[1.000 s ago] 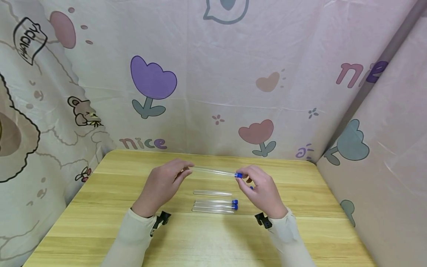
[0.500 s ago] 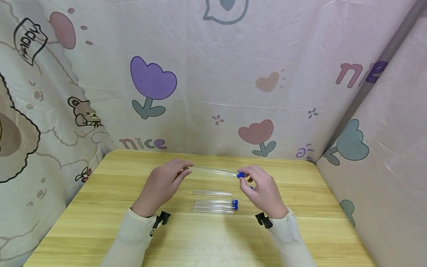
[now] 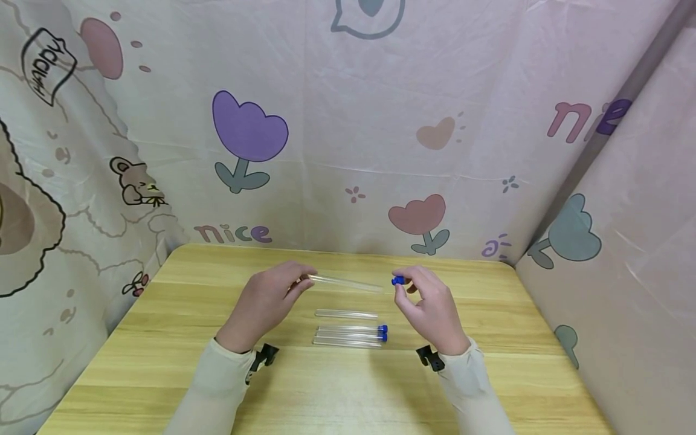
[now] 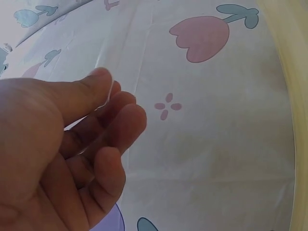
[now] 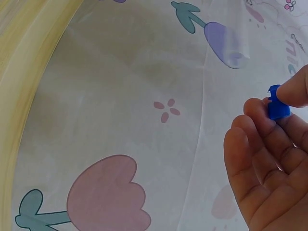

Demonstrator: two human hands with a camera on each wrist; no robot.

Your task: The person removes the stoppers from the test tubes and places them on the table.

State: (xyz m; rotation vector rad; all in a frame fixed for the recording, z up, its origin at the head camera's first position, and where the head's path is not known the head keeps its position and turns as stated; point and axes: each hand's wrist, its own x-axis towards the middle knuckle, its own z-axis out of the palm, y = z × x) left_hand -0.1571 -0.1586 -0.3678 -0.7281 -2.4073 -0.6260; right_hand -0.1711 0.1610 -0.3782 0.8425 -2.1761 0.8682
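Between thumb and fingers, my left hand [image 3: 269,305] pinches one end of a clear test tube [image 3: 348,283], held nearly level above the table. Its other end points right and has no cap on it. My right hand [image 3: 429,308] pinches a small blue cap [image 3: 399,280], a short gap away from that end. In the right wrist view the blue cap [image 5: 277,103] sits between thumb and forefinger, and the tube's open end [image 5: 236,57] shows faintly at the top. The left wrist view shows the left hand [image 4: 82,139] with the tube hardly visible.
On the wooden table [image 3: 348,386], a loose uncapped tube [image 3: 346,314] lies below the held one. Nearer me lies a group of several tubes [image 3: 348,336], with blue caps [image 3: 383,333] at their right ends. A patterned curtain [image 3: 337,139] hangs behind and at both sides.
The blue cap has come off the held tube's right end and moved right with my right hand. That end of the tube has dipped slightly; the tubes on the table stay put.
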